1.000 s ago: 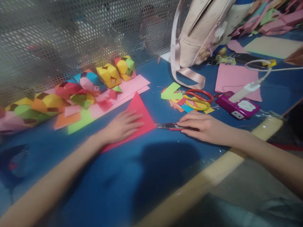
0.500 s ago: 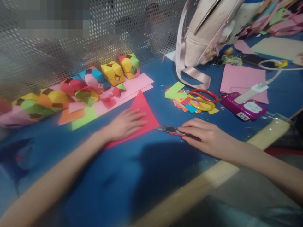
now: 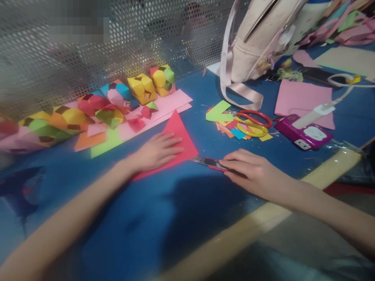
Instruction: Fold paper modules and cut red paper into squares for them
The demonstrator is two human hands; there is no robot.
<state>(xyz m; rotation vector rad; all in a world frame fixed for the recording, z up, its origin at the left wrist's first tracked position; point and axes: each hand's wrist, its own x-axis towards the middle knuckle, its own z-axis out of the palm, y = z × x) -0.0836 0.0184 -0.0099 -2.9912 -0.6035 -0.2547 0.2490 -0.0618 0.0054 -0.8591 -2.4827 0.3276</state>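
My left hand (image 3: 156,150) lies flat, fingers stretched out, on a red paper triangle (image 3: 177,132) on the blue table (image 3: 140,218). My right hand (image 3: 252,171) rests over a utility knife (image 3: 208,161), fingers pressed on its handle. The knife's blade end points at the triangle's right corner and lies just beside it.
Folded paper cubes (image 3: 140,88) and coloured sheets line the perforated metal wall (image 3: 117,43). Scissors (image 3: 250,123) lie on paper scraps right of the triangle. A pink backpack (image 3: 258,39), a purple phone (image 3: 303,134) with a cable and pink paper (image 3: 304,95) sit farther right. A wooden edge (image 3: 263,224) bounds the table.
Both hands stay in place on the triangle and the knife. The view has shifted slightly, so everything sits a little further right and lower.
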